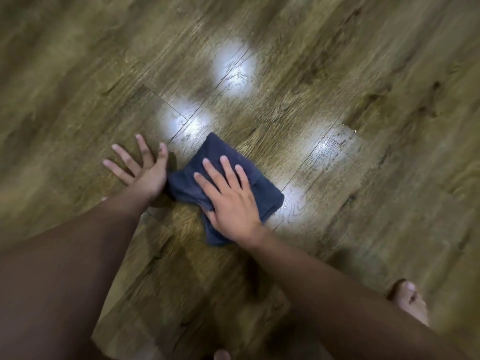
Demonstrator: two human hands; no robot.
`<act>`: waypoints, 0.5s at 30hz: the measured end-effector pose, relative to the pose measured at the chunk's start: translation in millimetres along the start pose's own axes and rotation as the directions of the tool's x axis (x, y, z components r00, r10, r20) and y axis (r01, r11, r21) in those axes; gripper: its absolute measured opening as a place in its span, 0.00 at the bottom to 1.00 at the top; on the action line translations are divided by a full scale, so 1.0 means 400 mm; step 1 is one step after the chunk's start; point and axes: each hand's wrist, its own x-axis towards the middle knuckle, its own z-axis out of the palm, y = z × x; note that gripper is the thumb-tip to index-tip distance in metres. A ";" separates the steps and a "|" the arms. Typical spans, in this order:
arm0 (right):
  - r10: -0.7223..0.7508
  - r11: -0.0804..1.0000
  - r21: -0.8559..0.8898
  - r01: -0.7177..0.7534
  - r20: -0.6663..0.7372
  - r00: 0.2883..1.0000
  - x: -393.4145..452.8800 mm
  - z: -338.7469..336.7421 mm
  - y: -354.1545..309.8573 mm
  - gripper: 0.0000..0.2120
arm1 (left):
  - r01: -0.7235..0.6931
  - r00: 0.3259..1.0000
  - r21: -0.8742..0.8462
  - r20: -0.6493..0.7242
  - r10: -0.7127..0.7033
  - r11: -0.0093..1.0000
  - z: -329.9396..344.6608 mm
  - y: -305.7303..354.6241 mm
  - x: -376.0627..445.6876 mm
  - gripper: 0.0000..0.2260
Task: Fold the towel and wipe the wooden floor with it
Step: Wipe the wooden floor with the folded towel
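A dark blue towel (215,159), folded into a small pad, lies flat on the wooden floor (337,87) near the middle of the view. My right hand (228,196) presses down on it with the palm flat and the fingers spread, covering its near half. My left hand (141,168) rests flat on the bare planks just left of the towel, fingers apart, its thumb side close to the towel's left edge. It holds nothing.
Bright reflections of ceiling lights (233,68) shine on the planks beyond the towel. My bare foot (410,301) stands at the lower right, and toes (222,354) show at the bottom edge. My leg (52,281) fills the lower left.
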 end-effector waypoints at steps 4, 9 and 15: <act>-0.170 0.982 -0.068 0.176 0.086 0.982 0.049 -0.040 0.135 0.31 | 0.090 0.989 0.054 0.113 -0.096 0.994 -0.005 -0.024 0.000 0.44; 0.055 0.996 -0.064 -0.054 0.015 0.998 0.223 -0.113 0.317 0.28 | 0.041 0.993 0.012 0.114 -0.042 0.999 -0.008 -0.043 0.010 0.45; 0.431 0.901 0.096 -0.422 -0.090 0.898 0.408 -0.156 0.406 0.26 | 0.044 0.995 0.027 0.089 -0.046 0.999 0.003 -0.041 0.014 0.43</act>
